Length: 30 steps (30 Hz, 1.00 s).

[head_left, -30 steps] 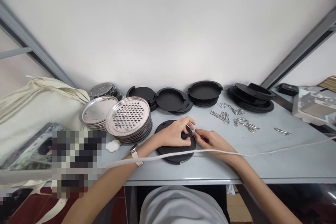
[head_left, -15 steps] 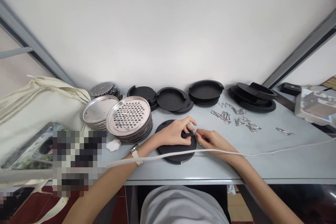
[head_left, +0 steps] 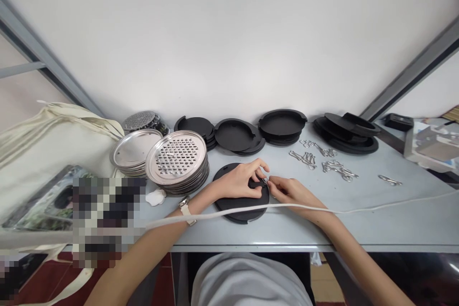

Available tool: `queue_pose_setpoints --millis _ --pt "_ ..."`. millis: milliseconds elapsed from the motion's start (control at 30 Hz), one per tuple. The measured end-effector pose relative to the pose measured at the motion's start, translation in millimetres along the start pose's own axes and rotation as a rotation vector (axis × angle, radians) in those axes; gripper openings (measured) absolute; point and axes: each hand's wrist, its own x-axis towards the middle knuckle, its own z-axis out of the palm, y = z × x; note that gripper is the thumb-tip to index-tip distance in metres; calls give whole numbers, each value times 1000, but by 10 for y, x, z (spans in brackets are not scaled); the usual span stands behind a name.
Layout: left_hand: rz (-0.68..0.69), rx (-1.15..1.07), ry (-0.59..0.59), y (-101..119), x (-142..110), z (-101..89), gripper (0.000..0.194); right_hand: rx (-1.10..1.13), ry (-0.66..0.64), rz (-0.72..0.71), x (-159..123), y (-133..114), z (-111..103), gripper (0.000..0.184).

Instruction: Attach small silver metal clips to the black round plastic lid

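Note:
A black round disc (head_left: 238, 210) lies on the table in front of me, with a notch in its near edge. My left hand (head_left: 241, 181) rests over it, fingers curled and gripping it near its right side. At that edge, my right hand (head_left: 289, 191) pinches a small metal clip (head_left: 265, 181), most of which is hidden by the fingertips. Both hands nearly meet there. To the right, several loose metal clips (head_left: 304, 158) lie in small heaps, with a few more apart (head_left: 390, 180).
Left of my hands stand stacks of metal grater discs (head_left: 176, 158) and plain metal discs (head_left: 136, 148). Along the wall are stacked black round trays (head_left: 234, 135). A white cable (head_left: 229, 211) crosses in front of my forearms. A cream bag (head_left: 60, 138) sits far left, a white box (head_left: 426, 153) right.
The hands stay at the disc's right edge, with only slight finger movement around the metal clip. The whole view has shifted a little.

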Motion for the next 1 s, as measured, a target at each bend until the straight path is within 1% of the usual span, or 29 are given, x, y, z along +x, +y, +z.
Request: queue_pose_setpoints --millis 367,633,767,900,1000 --pt "10 -27 1 -23 1 7 48 14 -24 -8 -3 19 0 33" --pt "-21 -22 2 -22 -9 -4 52 41 -40 9 -16 47 -31 33" --pt "-26 -2 8 -29 -9 -7 57 26 -12 -5 -9 39 -26 34" --pt "19 14 24 -27 -6 -4 57 -19 -3 -27 -2 1 -13 34" --pt "15 20 23 -23 -7 1 57 -44 3 -38 -1 -29 -8 32"
